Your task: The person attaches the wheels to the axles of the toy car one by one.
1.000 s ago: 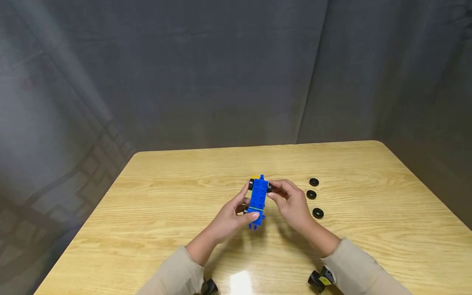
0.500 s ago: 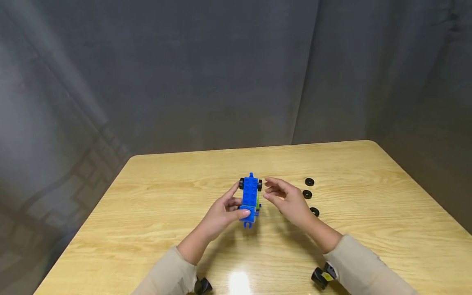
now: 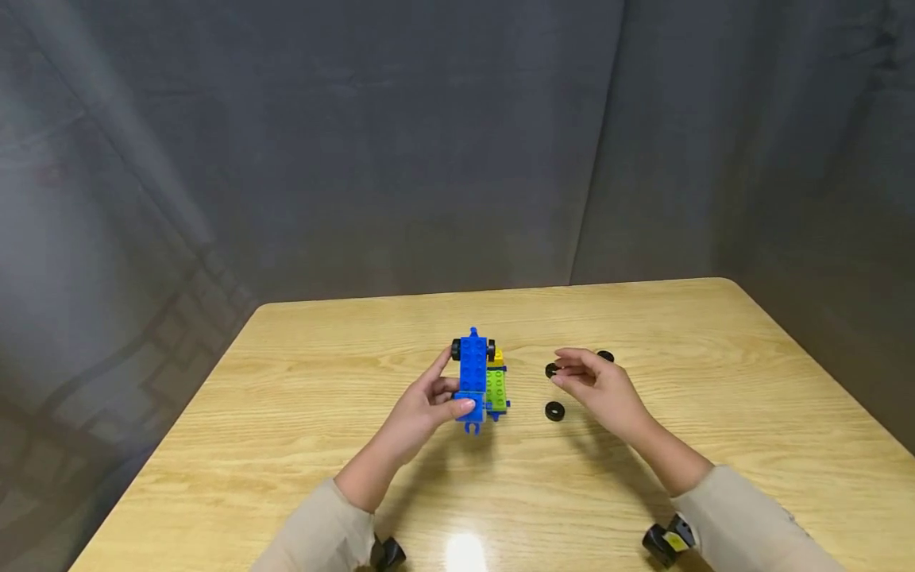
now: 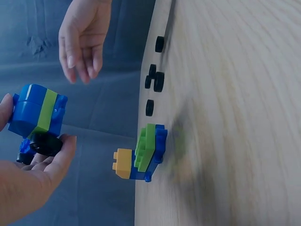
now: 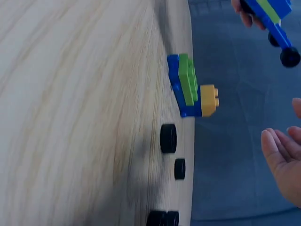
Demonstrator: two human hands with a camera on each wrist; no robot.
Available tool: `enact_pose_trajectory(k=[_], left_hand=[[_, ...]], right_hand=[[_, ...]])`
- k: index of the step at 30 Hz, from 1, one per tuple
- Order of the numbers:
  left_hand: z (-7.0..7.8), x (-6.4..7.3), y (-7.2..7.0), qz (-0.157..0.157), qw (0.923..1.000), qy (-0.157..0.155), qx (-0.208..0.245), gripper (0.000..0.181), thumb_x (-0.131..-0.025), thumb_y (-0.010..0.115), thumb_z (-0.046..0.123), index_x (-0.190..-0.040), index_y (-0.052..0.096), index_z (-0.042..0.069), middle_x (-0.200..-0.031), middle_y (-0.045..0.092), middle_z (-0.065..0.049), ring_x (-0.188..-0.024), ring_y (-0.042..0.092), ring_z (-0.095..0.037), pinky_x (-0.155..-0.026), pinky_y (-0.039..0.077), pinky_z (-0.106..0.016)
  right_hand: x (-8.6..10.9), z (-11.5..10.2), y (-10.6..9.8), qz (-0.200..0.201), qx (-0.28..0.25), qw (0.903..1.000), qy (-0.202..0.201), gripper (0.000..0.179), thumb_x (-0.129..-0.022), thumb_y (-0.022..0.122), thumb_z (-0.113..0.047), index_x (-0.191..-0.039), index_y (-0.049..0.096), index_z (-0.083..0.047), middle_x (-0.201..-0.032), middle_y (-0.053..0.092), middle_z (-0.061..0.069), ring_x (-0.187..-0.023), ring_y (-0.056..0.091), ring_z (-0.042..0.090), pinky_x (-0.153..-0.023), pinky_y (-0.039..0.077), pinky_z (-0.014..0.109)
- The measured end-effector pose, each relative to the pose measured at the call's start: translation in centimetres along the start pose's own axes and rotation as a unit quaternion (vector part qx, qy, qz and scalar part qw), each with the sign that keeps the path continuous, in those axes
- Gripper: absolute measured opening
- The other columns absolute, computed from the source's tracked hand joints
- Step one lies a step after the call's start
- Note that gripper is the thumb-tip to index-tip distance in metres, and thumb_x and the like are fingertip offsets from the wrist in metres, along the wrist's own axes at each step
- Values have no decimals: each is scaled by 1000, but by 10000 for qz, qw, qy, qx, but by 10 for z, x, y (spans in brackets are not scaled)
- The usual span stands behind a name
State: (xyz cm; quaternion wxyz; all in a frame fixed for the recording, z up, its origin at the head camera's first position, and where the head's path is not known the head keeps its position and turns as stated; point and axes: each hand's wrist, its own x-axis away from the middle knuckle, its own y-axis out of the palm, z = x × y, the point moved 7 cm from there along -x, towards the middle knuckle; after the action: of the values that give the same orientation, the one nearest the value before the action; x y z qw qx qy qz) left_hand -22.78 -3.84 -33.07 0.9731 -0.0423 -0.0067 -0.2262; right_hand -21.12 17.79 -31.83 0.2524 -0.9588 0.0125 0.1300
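Observation:
My left hand (image 3: 418, 413) holds a blue toy-brick vehicle (image 3: 473, 365) above the table, thumb on its near end. The vehicle's studded face is towards the head view, and black wheels (image 3: 456, 349) sit at its far end. In the left wrist view a green layer (image 4: 46, 111) runs between its blue parts. My right hand (image 3: 599, 393) hovers over the table, fingers loosely bent and holding nothing, as the left wrist view shows. Near it lie loose black toy wheels (image 3: 554, 411), some hidden behind the hand in the head view.
A second brick vehicle (image 3: 496, 391), with a blue base, green brick and yellow block, stands on the table just right of the held one. One wheel (image 3: 605, 357) lies beyond my right hand. A dark grey curtain (image 3: 429, 159) hangs behind the wooden table (image 3: 322, 357).
My right hand has let go of a wheel on the held vehicle and moved right, over the loose wheels. My left hand has shifted slightly left with the vehicle, uncovering the second one.

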Motion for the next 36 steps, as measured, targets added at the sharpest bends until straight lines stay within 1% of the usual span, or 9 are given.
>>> enact_pose_trajectory(k=[4,9,12,18,24,29,32,36], left_hand=[[1,-1,-2,8,9995,41,299,78,-78,63,10,-139,14,11,-108,52,-16,-92,53,-19,-85,41,-33],[-1,0,-7,90,9985,-40,544,77,-79,61,5,-139,14,11,-109,51,-17,-94,52,-19,-85,41,-32],[-1,0,-11,178,9983,-17,559,76,-79,61,4,-139,14,10,-110,50,-18,-95,51,-19,-84,41,-33],[-3,1,-15,325,9974,-111,628,76,-79,60,3,-139,15,12,-109,50,-14,-95,49,-18,-86,39,-33],[-1,1,-17,369,9970,-66,676,76,-79,59,3,-139,13,13,-109,50,-14,-93,51,-18,-87,39,-34],[-1,1,-19,395,9964,-16,747,74,-80,58,2,-139,13,10,-109,50,-16,-92,52,-16,-85,40,-34],[1,2,-21,422,9963,40,743,73,-80,57,1,-139,13,8,-109,51,-18,-91,53,-16,-85,40,-33],[1,2,-22,491,9957,42,781,73,-80,56,0,-139,13,9,-108,51,-18,-90,53,-15,-85,39,-33]], right_hand=[[3,4,-8,61,182,9998,35,34,-82,58,-12,-112,52,2,-101,56,16,-90,53,23,-74,45,24],[9,12,-14,13,403,9991,146,31,-83,58,-14,-109,53,2,-98,57,12,-86,55,22,-71,46,23],[14,17,-19,-38,518,9984,233,31,-83,57,-15,-108,53,2,-98,56,13,-85,55,22,-70,46,24],[23,31,-29,-84,741,9960,487,33,-83,57,-15,-110,52,4,-100,56,17,-86,55,24,-68,45,24],[27,42,-40,-113,1039,9924,643,34,-83,58,-14,-109,52,6,-98,57,18,-85,54,25,-68,45,31],[28,47,-42,-307,1175,9901,699,33,-80,59,-9,-107,51,8,-96,57,19,-86,54,29,-71,44,38],[28,50,-40,-488,1193,9886,778,35,-79,61,-10,-107,51,8,-95,57,18,-87,53,30,-70,45,38],[27,59,-38,-763,1215,9852,936,37,-79,61,-10,-109,50,8,-98,56,20,-90,52,32,-70,45,38]])
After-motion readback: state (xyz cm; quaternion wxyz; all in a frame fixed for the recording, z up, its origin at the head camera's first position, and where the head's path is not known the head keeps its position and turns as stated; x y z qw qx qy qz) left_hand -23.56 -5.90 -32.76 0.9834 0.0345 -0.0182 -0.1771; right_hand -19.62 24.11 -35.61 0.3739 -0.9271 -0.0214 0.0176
